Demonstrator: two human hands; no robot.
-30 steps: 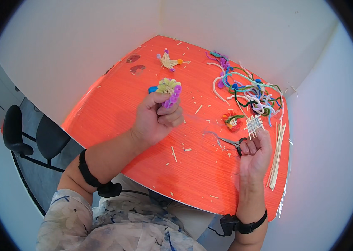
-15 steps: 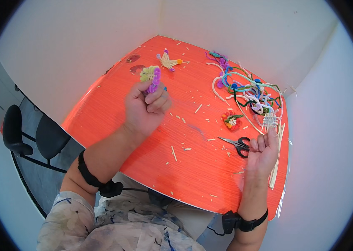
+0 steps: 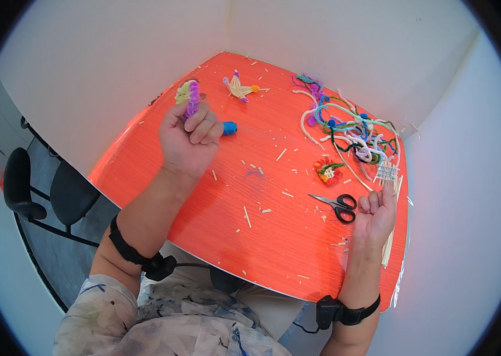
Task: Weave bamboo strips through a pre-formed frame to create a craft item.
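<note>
My left hand (image 3: 190, 145) is raised over the far left of the table, its fingers closed round a fuzzy purple and yellow-green craft piece (image 3: 193, 98). Between the pinched fingertips of my right hand (image 3: 374, 216), at the table's right side, is a small grid of thin sticks woven with pale yarn (image 3: 387, 171). Just left of that hand lie black-handled scissors (image 3: 339, 206), their blades slightly apart. A red and orange yarn flower (image 3: 327, 171) with a green strip rests beyond them. Partly behind my left fingers sits a blue roll (image 3: 230, 128).
Tangled, many-coloured yarn (image 3: 357, 127) heaps at the far right. Pale thin sticks (image 3: 387, 252) lie beneath my right hand, along the right edge. A star-shaped stick piece (image 3: 240, 88) with coloured tips is at the back. Cut stick bits litter the red table (image 3: 274, 237); white walls (image 3: 333, 41) enclose it.
My left hand has moved left with the purple and yellow-green piece, uncovering more of the blue roll. My right hand has shifted slightly, and the stick grid has turned a little.
</note>
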